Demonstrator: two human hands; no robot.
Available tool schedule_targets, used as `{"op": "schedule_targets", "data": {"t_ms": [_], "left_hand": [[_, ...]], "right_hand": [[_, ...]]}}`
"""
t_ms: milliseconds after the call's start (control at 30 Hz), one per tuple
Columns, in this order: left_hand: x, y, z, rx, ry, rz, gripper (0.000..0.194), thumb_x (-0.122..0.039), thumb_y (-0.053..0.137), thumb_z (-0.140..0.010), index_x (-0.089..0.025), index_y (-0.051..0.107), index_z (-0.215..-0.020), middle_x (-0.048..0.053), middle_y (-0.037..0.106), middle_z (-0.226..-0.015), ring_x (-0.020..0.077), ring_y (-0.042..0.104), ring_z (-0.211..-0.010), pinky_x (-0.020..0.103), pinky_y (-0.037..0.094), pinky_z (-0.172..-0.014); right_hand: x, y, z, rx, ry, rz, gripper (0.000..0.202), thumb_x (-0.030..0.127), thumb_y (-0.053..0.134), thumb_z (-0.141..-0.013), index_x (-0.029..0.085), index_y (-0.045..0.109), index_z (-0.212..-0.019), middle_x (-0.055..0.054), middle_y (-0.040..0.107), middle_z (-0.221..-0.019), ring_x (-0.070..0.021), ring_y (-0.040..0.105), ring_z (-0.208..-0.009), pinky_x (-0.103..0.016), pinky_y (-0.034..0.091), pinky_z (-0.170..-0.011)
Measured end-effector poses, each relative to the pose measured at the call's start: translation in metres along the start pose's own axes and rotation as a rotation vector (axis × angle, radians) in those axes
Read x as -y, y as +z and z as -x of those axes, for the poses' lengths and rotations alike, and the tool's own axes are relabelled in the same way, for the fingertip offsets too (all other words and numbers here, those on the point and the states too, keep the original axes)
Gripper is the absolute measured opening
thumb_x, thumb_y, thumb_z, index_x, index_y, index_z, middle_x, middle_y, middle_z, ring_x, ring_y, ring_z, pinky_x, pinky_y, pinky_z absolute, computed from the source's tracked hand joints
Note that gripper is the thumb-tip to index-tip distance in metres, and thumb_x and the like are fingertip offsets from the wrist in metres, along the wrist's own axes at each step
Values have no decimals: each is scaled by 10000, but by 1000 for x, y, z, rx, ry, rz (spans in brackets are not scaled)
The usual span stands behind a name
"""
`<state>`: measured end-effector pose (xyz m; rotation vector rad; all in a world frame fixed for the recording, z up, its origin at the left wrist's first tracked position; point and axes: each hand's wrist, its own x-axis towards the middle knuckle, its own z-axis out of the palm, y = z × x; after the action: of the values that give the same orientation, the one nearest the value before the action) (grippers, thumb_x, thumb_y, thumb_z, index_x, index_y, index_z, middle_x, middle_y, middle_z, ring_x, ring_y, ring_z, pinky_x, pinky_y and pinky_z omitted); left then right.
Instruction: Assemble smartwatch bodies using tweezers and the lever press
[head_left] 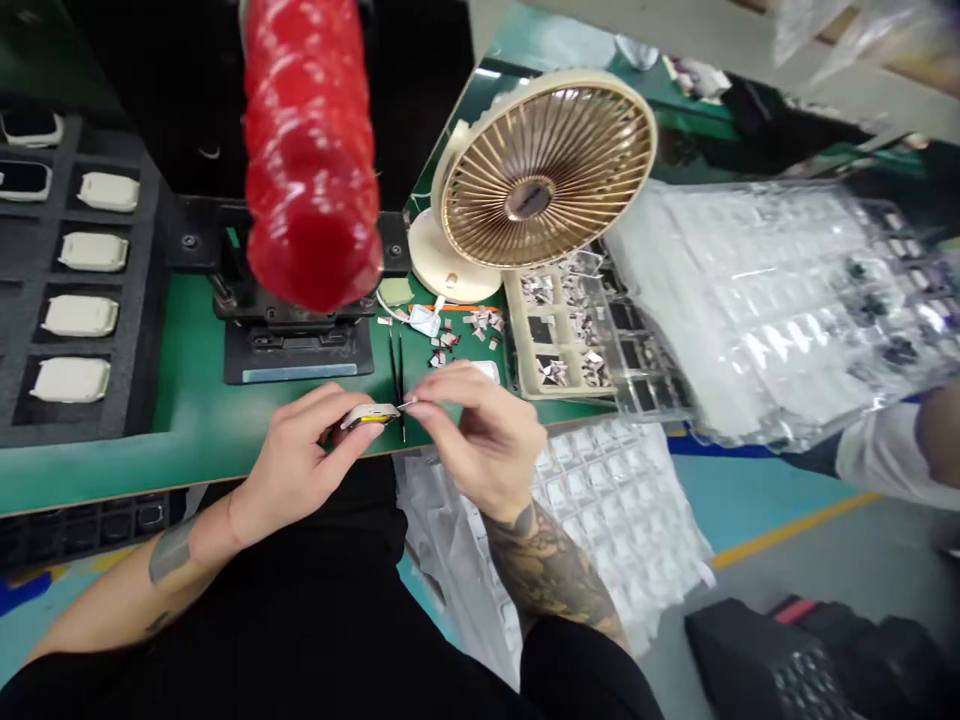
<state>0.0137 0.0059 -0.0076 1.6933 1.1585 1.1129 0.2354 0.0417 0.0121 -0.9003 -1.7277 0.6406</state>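
My left hand (300, 450) is closed around a small white device case (367, 413), held tilted on edge above the front of the green bench. A strip of yellow and some dark material show along the side of the case. My right hand (480, 425) pinches a small, thin light-coloured piece (407, 404) between thumb and forefinger, right at the case's right end. Whether that piece touches the case I cannot tell. Black tweezers (396, 360) lie on the bench just behind my hands.
A press with a red handle (311, 150) stands ahead, beside a cream fan (540, 180). At left is a dark foam tray (135, 380) of white cases. Right are a compartment box (529, 380) of small parts and plastic trays (750, 320). A person's sleeve (885, 450) shows at far right.
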Motion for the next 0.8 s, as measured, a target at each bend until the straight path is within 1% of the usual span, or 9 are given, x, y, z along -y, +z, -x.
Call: {"op": "schedule_targets", "data": {"t_ms": [100, 200, 400, 467, 533, 567, 633, 700, 800], "left_hand": [[-1, 0, 0, 0, 14, 14, 60, -256, 749, -1113, -232, 794, -1145, -12, 652, -897, 140, 563, -753, 295, 439, -690], [-2, -1, -1, 8, 3, 18, 64, -247, 732, -1115, -227, 791, -1101, -12, 657, -881, 145, 584, -754, 298, 444, -692], [-2, -1, -2, -8, -4, 48, 62, -246, 754, -1092, -221, 796, -1053, -18, 634, -839, 142, 566, -723, 298, 441, -682], [-2, -1, -2, -19, -9, 59, 72, -261, 749, -1099, -221, 791, -1058, -19, 618, -824, 145, 558, -724, 299, 434, -682], [-1, -2, -1, -28, -34, 79, 100, -294, 733, -1114, -224, 782, -1062, -23, 604, -807, 145, 537, -708, 300, 420, -668], [0, -3, -1, -28, -49, 91, 122, -310, 723, -1122, -223, 775, -1054, -26, 598, -798, 143, 523, -696, 301, 411, -659], [1, -5, -1, -22, -68, 108, 164, -330, 705, -1134, -219, 755, -1026, -28, 602, -797, 137, 508, -688, 299, 404, -653], [3, -7, 0, -8, -65, 113, 193, -334, 690, -1139, -214, 734, -995, -22, 615, -811, 137, 519, -705, 299, 420, -670], [5, -10, 1, 28, -66, 81, 242, -344, 676, -1139, -210, 718, -942, -7, 635, -803, 145, 536, -708, 309, 430, -663]], "right_hand": [[0, 17, 1, 66, -11, -59, 221, 93, 823, -993, 273, 852, -1116, -30, 843, -983, -205, 791, -871, -402, 667, -806], [-2, 19, -2, 93, 12, -71, 215, 94, 822, -993, 280, 860, -1095, -31, 840, -978, -208, 787, -861, -408, 670, -786], [-5, 20, 3, 70, 21, -85, 201, 143, 823, -1009, 308, 861, -1116, -30, 820, -983, -212, 775, -875, -412, 665, -788], [-5, 20, 7, 120, 16, -62, 186, 255, 864, -1008, 311, 856, -1184, -60, 812, -1083, -239, 785, -974, -432, 688, -847], [-6, 20, 12, 184, 2, -14, 351, 349, 905, -984, 315, 820, -1324, -95, 798, -1221, -281, 793, -1101, -469, 713, -925], [-6, 21, 13, 208, -11, 16, 432, 349, 907, -981, 318, 788, -1395, -106, 791, -1274, -294, 792, -1145, -480, 718, -955], [-6, 23, 16, 223, -65, 78, 502, 263, 858, -1010, 317, 729, -1492, -113, 790, -1303, -292, 795, -1168, -477, 723, -977], [-7, 26, 18, 216, -154, 139, 519, 177, 786, -1038, 306, 698, -1533, -114, 801, -1282, -287, 803, -1155, -473, 725, -975], [-8, 29, 22, 231, -232, 235, 516, 181, 751, -1062, 296, 681, -1561, -120, 814, -1282, -306, 812, -1180, -506, 728, -1001]]}}
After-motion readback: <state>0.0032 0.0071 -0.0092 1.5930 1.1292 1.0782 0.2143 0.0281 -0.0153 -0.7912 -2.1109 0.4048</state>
